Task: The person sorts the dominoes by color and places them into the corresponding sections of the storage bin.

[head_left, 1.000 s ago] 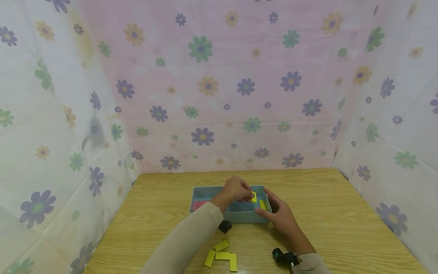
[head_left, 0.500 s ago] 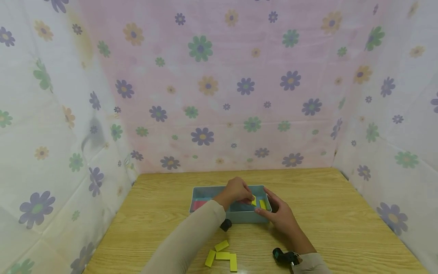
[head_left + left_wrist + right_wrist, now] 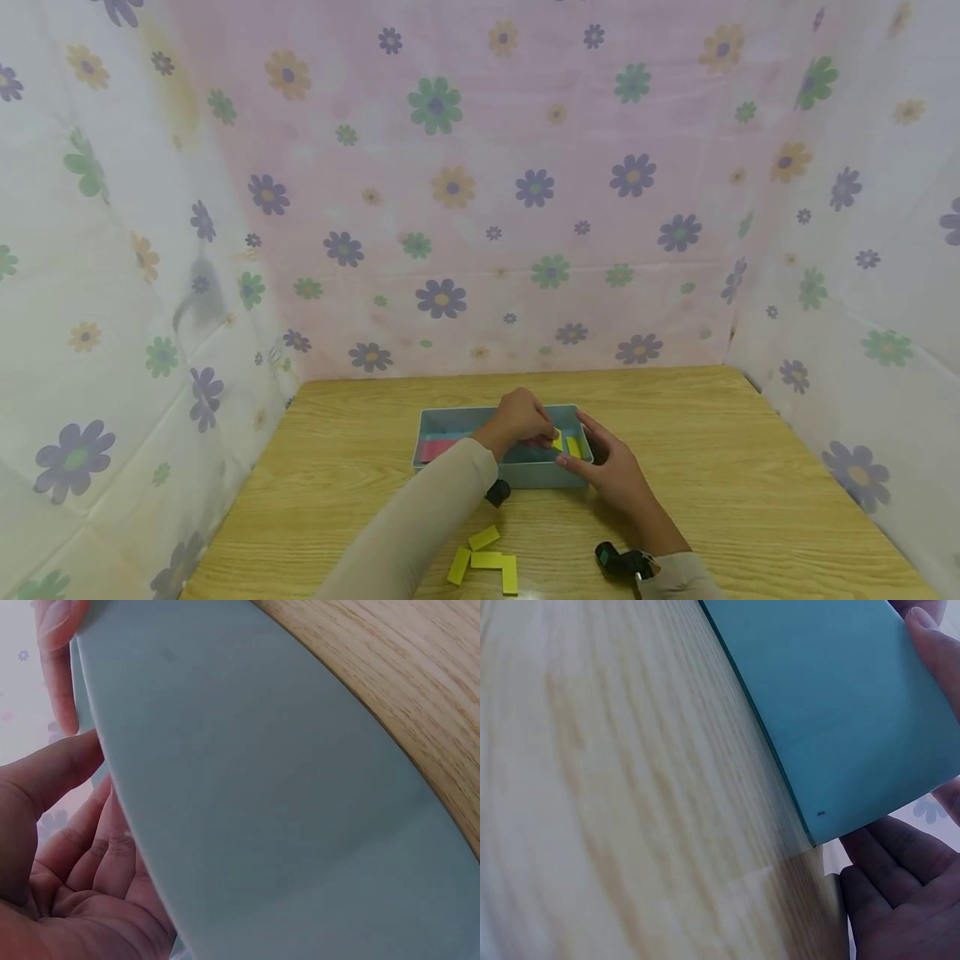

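Observation:
A grey-blue open plastic box [image 3: 534, 475] stands on the wooden table. My left hand [image 3: 517, 417] reaches over its front wall and pinches a yellow block [image 3: 557, 440] low inside, toward the right end. Close beside that block, another yellow block [image 3: 573, 447] sits against the right end of the box. My right hand [image 3: 621, 475] grips this end, thumb at the front rim and fingers round the outer side. In the right wrist view, the thumb [image 3: 939, 656] lies along the upper edge of the box. A pink piece [image 3: 437, 450] shows in the box's left part, partly behind my left forearm.
Several yellow blocks [image 3: 486, 560] lie loosely grouped on the table [image 3: 337, 517] in front of the box. A black wrist camera [image 3: 617, 560] sits on the right wrist. Flower-patterned cloth [image 3: 480, 208] closes off the back and both sides.
My left hand has brought its yellow block lower into the box, next to the other yellow one. The right hand keeps its hold on the end of the box.

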The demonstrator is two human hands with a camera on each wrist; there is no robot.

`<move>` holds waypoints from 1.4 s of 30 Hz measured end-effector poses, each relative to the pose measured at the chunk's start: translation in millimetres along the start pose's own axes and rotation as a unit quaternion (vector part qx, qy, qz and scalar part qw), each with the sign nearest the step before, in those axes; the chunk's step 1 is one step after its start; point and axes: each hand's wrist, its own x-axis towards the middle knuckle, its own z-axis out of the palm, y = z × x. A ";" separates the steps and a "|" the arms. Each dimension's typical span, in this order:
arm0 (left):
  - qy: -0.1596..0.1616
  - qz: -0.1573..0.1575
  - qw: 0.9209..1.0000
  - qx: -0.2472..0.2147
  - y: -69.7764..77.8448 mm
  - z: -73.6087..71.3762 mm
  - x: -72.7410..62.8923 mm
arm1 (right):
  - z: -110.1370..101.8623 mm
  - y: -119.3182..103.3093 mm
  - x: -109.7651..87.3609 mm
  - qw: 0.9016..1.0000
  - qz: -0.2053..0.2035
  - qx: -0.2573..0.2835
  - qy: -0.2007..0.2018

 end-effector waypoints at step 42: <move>-0.068 -0.069 0.994 -0.055 12.0 8.0 -10.1 | -0.1 2.1 -0.1 0.999 -0.020 0.035 -0.016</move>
